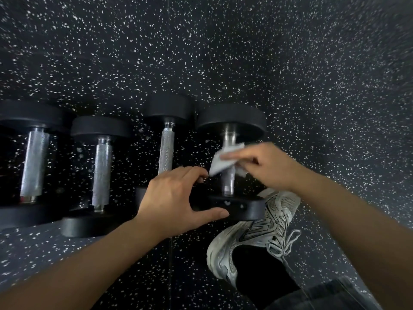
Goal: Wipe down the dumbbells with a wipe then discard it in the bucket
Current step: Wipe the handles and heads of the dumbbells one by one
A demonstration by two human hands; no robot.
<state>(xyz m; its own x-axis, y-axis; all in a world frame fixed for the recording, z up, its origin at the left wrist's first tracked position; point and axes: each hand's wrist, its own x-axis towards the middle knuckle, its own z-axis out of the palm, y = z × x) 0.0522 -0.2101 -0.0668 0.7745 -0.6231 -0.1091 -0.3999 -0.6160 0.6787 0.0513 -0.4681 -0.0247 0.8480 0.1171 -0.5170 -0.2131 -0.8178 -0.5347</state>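
Right hand (266, 166): pinched wipe (223, 161) around rightmost dumbbell (230, 159) handle, scrubbing.
Left hand (176, 198): spread open, bracing its near head.

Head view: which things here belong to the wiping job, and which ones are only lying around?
Belong to the job:
- wipe, held in the right hand
- rightmost dumbbell, handle being wiped
- left hand, at that dumbbell's near end
- three other dumbbells, beside it on the floor

Just there:
- grey sneaker
- speckled rubber floor

No bucket is in view.
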